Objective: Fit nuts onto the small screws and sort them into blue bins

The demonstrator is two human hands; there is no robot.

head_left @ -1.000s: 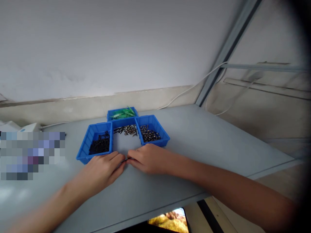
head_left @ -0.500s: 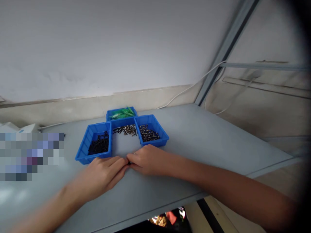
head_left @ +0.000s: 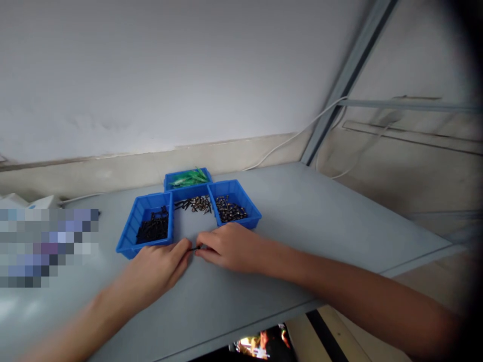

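My left hand (head_left: 160, 264) is closed in a pinch on a thin black rod-like piece (head_left: 193, 249). Facing it, my right hand (head_left: 230, 247) has thumb and fingers closed around the other end of that piece. A short stretch of the piece shows between the fingertips, low over the grey table. Just beyond the left hand is a blue bin (head_left: 126, 232) of small black parts (head_left: 153, 229). Beyond the right hand sits another blue bin (head_left: 247, 196), holding small dark and metallic parts (head_left: 231, 210).
At the back, a third blue bin (head_left: 188, 192) holds green strips (head_left: 190, 177). Loose black and metallic pieces (head_left: 199, 203) lie between the bins. A white cable (head_left: 279, 148) runs along the wall to a metal frame post (head_left: 328, 118). A lit screen (head_left: 260, 347) shows below the table edge.
My fingertips have drawn slightly apart, the left hand shifting a little to the left. More of the thin black piece now shows between them.
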